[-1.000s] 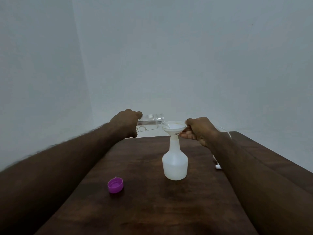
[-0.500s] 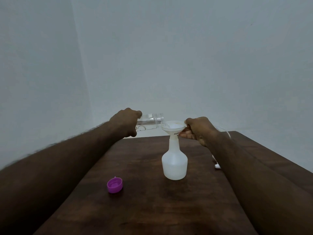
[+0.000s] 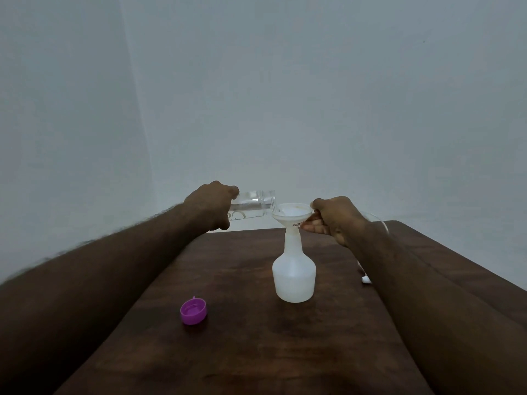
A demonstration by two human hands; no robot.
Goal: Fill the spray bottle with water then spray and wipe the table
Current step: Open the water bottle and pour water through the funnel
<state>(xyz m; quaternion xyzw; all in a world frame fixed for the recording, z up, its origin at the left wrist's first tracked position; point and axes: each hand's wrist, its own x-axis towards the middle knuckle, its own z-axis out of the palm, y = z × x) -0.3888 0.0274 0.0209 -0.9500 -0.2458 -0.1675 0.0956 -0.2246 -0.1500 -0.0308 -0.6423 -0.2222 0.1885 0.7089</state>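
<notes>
The spray bottle (image 3: 293, 276) and funnel (image 3: 291, 214) are translucent white, the cap (image 3: 193, 311) bright purple, the surface (image 3: 256, 337) dark brown wood grain.

- The left hand (image 3: 212, 205) has lifted the base of the clear water bottle (image 3: 252, 204) a little, so it lies closer to level than a second ago.
- Its open mouth sits slightly higher over the left rim of the white funnel (image 3: 292, 215).

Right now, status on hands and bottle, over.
Left hand tipping clear plastic bottle into white funnel. Right hand steadying funnel on white spray bottle. Purple cap nearby, clear.
</notes>
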